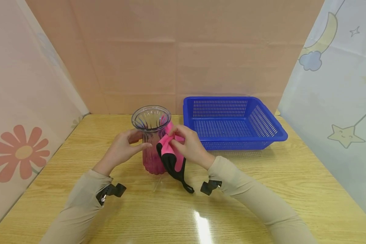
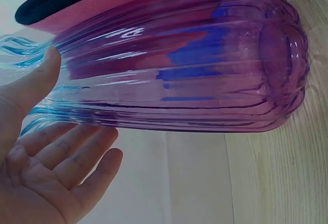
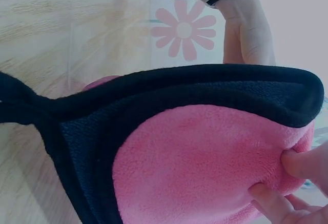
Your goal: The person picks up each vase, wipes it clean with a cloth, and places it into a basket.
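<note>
A ribbed glass vase (image 1: pixel 152 152), clear bluish at its flared rim and pink-purple below, stands upright on the table. My left hand (image 1: pixel 125 148) holds it by the neck from the left, thumb in front and fingers behind. On the other side, my right hand (image 1: pixel 189 144) pinches a pink cloth (image 3: pixel 205 162) with black edging and a black hanging loop. The cloth hangs down against the vase's right side, its loop toward the table. In the left wrist view, the thumb lies along the neck of the glass (image 2: pixel 205 70).
A blue plastic basket (image 1: pixel 231 139) with slotted sides sits behind and to the right of the vase. The wooden table (image 1: pixel 158 217) runs back to a peach-coloured backdrop (image 1: pixel 177 54). Patterned sheets (image 1: pixel 338 101) hang at both sides.
</note>
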A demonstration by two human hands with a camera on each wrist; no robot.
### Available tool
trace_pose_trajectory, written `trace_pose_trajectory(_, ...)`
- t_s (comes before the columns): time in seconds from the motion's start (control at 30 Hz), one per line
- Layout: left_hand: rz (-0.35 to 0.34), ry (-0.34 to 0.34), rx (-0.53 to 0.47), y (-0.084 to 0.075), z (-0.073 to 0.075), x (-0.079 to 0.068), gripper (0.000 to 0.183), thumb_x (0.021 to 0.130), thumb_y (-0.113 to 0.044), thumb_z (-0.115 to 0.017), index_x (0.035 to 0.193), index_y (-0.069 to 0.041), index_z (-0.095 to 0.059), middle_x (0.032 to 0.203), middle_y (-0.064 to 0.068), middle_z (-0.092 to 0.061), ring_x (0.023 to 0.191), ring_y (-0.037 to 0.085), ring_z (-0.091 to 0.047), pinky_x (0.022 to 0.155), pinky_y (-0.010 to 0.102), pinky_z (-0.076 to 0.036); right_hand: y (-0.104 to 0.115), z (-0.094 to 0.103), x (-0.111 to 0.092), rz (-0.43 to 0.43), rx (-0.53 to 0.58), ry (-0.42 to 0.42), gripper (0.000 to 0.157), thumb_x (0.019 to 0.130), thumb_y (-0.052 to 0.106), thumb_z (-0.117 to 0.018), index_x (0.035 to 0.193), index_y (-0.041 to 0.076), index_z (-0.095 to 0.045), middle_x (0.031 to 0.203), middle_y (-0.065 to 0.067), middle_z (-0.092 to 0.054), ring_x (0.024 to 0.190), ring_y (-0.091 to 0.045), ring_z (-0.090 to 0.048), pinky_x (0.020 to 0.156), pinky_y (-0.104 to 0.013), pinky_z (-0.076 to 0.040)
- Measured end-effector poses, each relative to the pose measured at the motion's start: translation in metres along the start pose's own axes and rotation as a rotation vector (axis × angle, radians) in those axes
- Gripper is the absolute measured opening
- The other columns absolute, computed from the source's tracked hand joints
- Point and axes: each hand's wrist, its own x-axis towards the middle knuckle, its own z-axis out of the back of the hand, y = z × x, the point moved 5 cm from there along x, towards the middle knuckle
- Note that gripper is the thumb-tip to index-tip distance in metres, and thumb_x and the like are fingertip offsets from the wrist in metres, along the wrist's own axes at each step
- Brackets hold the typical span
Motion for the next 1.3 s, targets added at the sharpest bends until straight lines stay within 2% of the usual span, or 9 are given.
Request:
trace_pose_trajectory(0.2,-0.002,-0.004,0.001,0.002,-0.001,0.0,0.063,0.084,-0.03,-0.069,0.138,-0.007,-0.045,0.127,0.018,-0.059,0.119,0.037,-0.056,0.097,0.048,-0.049,0.006,0.004,0.004,-0.002,0.06,-0.021,0.009,0.083,-0.006,-0.061,0.089,-0.002,-0.057,0.095,-0.018,-0.062,0.1,-0.031,-0.066,0.086,-0.041,-0.057)
trace_pose_trajectory(0.43,-0.02,-0.007,-0.002,0.001,-0.001,0.0,0.062,0.084,-0.027,-0.069,0.137,-0.007,-0.045,0.126,0.019,-0.06,0.118,0.037,-0.056,0.097,0.047,-0.049,0.008,0.012,0.007,-0.041,0.101,-0.042,0.013,0.082,-0.006,-0.062,0.093,-0.002,-0.057,0.101,-0.019,-0.063,0.101,-0.03,-0.067,0.076,-0.035,-0.06)
trace_pose_trajectory(0.57,-0.019,-0.005,-0.004,0.001,-0.001,0.0,0.062,0.084,-0.028,-0.069,0.137,-0.007,-0.045,0.126,0.018,-0.06,0.118,0.036,-0.056,0.097,0.047,-0.049,0.009,0.016,0.008,-0.054,0.126,-0.064,0.014,0.082,-0.007,-0.061,0.095,-0.002,-0.057,0.104,-0.019,-0.062,0.103,-0.03,-0.066,0.076,-0.035,-0.06)
trace_pose_trajectory(0.8,-0.019,-0.007,-0.022,0.001,-0.001,-0.001,0.061,0.084,-0.028,-0.07,0.137,-0.008,-0.046,0.126,0.017,-0.06,0.118,0.036,-0.056,0.097,0.047,-0.049,0.011,0.021,0.006,-0.07,0.202,-0.103,0.014,0.083,-0.01,-0.057,0.096,-0.005,-0.054,0.12,-0.021,-0.057,0.11,-0.031,-0.062,0.08,-0.033,-0.059)
trace_pose_trajectory(1.3,-0.031,-0.01,-0.01,0.0,0.0,0.0,0.062,0.084,-0.025,-0.07,0.137,-0.007,-0.045,0.125,0.018,-0.061,0.118,0.036,-0.057,0.097,0.048,-0.049,0.011,0.023,0.008,-0.058,0.213,-0.135,0.015,0.083,-0.011,-0.056,0.096,-0.005,-0.054,0.123,-0.024,-0.056,0.112,-0.033,-0.061,0.081,-0.035,-0.058)
